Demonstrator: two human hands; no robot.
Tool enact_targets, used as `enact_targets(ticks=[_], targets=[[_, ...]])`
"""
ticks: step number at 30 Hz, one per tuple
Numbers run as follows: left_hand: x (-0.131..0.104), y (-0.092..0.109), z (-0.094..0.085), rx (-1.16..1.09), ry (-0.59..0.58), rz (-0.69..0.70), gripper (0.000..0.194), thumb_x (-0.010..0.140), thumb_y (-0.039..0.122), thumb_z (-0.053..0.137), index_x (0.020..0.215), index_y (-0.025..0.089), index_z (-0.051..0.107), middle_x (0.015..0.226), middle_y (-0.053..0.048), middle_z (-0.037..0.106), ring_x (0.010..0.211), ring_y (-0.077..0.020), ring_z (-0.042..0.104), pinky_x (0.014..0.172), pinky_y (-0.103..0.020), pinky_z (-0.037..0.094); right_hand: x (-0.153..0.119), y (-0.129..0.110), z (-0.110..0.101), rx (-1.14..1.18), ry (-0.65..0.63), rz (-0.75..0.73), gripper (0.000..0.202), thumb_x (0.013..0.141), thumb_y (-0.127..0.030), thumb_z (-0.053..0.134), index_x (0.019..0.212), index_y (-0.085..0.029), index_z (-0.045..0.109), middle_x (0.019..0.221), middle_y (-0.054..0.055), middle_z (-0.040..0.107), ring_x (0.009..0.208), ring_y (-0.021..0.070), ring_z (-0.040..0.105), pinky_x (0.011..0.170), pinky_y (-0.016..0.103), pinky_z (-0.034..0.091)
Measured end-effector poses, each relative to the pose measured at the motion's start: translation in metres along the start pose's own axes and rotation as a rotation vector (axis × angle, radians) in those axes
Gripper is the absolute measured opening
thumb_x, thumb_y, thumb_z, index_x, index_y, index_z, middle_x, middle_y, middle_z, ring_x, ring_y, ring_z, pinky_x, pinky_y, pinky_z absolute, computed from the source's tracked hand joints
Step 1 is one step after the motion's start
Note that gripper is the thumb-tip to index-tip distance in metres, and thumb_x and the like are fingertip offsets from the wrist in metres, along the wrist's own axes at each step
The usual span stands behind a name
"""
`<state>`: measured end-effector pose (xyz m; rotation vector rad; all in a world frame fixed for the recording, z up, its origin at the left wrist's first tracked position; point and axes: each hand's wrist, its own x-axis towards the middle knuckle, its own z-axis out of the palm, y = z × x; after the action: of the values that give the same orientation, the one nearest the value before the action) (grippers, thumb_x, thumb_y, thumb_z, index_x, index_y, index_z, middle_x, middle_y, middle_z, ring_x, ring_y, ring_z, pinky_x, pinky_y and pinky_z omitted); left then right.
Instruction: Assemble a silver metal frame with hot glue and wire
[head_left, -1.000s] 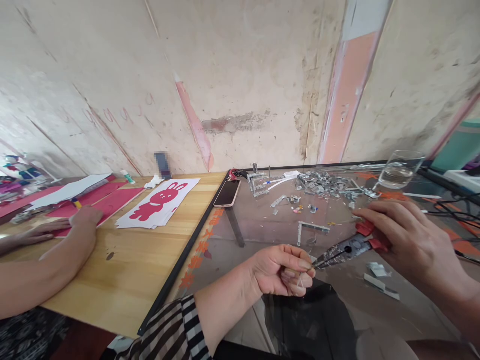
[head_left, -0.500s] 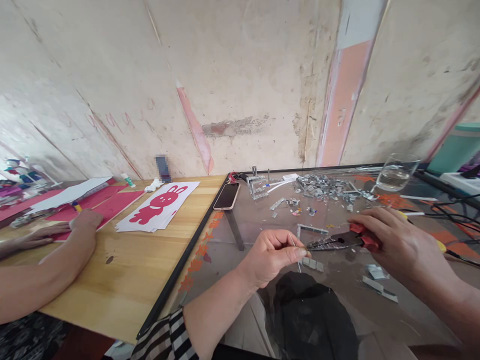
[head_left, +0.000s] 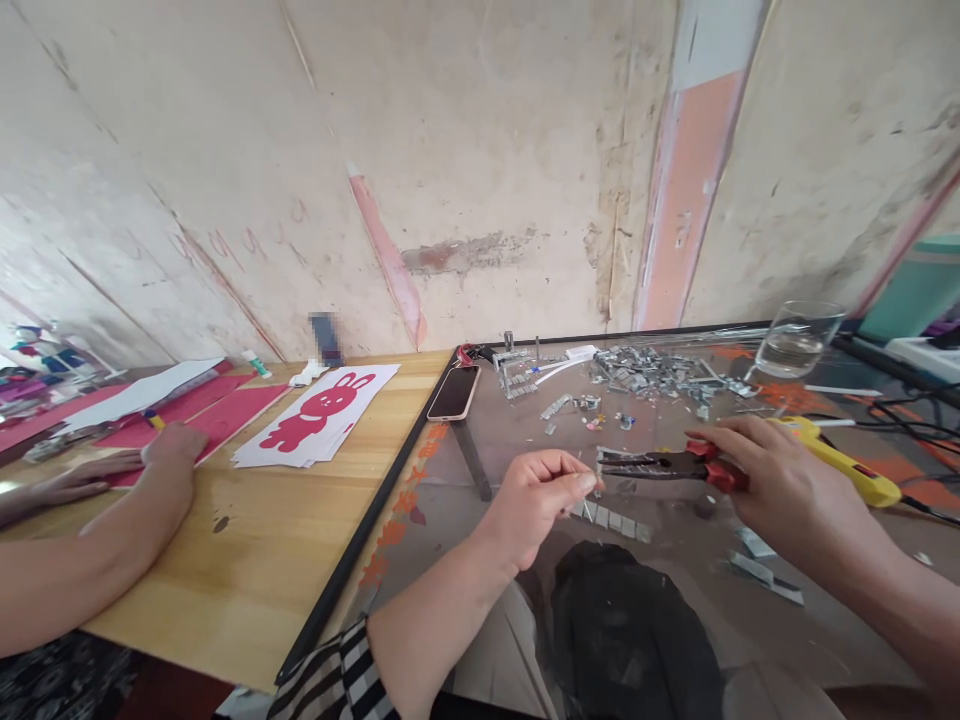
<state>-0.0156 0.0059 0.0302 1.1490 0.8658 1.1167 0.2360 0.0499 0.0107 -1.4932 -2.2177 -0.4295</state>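
My left hand point(head_left: 551, 490) pinches a thin, pale stick-like piece point(head_left: 587, 510) between thumb and fingers; most of it is hidden by the fingertips. In my right hand point(head_left: 787, 470) are long-nose pliers point(head_left: 679, 464) with red handles, fingers closed round the grips. Their dark jaws point left, and the tips are close to my left fingertips; I cannot tell whether the jaws grip anything. Below them on the glass-topped table lies a strip of small grey squares point(head_left: 619, 521). A yellow glue gun point(head_left: 851, 468) rests behind my right hand.
At the back lies a heap of grey scraps point(head_left: 652, 372). A glass of water point(head_left: 798, 340) stands right of it, near cables point(head_left: 907, 410). A phone point(head_left: 453, 392) lies at the table's left edge. On the wooden table, another person's hands point(head_left: 169, 450) work beside a rabbit picture point(head_left: 319, 412).
The pliers have moved up and slightly left, from my left fingertips to just above them. My left fingers have tilted the thin piece and cover more of it. More of the glue gun shows.
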Motion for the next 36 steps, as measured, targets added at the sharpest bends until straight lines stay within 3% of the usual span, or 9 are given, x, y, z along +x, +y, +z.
enact_targets(ticks=[4, 10, 19, 36], targets=[[0.005, -0.007, -0.005, -0.373, -0.155, -0.295, 0.01, 0.066, 0.019, 0.065, 0.065, 0.01, 0.061, 0.041, 0.008, 0.028, 0.041, -0.0028, 0.017, 0.043, -0.019, 0.013, 0.003, 0.007, -0.009, -0.113, 0.133, -0.037, 0.042, 0.069, -0.016, 0.046, 0.109, -0.024, 0.054, 0.105, 0.004, 0.056, 0.093, 0.0238, 0.052, 0.061, 0.032, 0.048], [0.005, -0.007, -0.01, -0.598, -0.234, -0.508, 0.006, 0.066, 0.011, 0.062, 0.065, 0.006, 0.059, 0.041, 0.007, 0.025, 0.041, -0.0026, 0.016, 0.04, -0.014, 0.015, 0.005, 0.005, -0.024, -0.166, 0.278, -0.106, 0.038, 0.07, -0.018, 0.051, 0.107, -0.023, 0.057, 0.1, 0.006, 0.058, 0.093, 0.0261, 0.052, 0.053, 0.031, 0.046], [0.003, -0.007, -0.009, -0.663, -0.401, -0.61, 0.007, 0.068, 0.008, 0.058, 0.061, 0.006, 0.058, 0.042, 0.008, 0.019, 0.042, -0.0031, 0.013, 0.039, -0.012, 0.015, 0.004, 0.002, -0.03, -0.204, 0.466, -0.224, 0.04, 0.071, -0.016, 0.056, 0.111, -0.019, 0.053, 0.099, 0.01, 0.058, 0.093, 0.0282, 0.053, 0.078, 0.037, 0.045], [0.001, -0.009, -0.004, -0.714, -0.497, -0.752, 0.006, 0.068, 0.008, 0.056, 0.062, 0.006, 0.056, 0.043, 0.008, 0.017, 0.042, -0.003, 0.009, 0.04, -0.012, 0.012, 0.005, 0.004, -0.03, -0.193, 0.518, -0.32, 0.038, 0.073, -0.018, 0.055, 0.111, -0.02, 0.053, 0.096, 0.01, 0.059, 0.089, 0.0258, 0.053, 0.076, 0.036, 0.046]])
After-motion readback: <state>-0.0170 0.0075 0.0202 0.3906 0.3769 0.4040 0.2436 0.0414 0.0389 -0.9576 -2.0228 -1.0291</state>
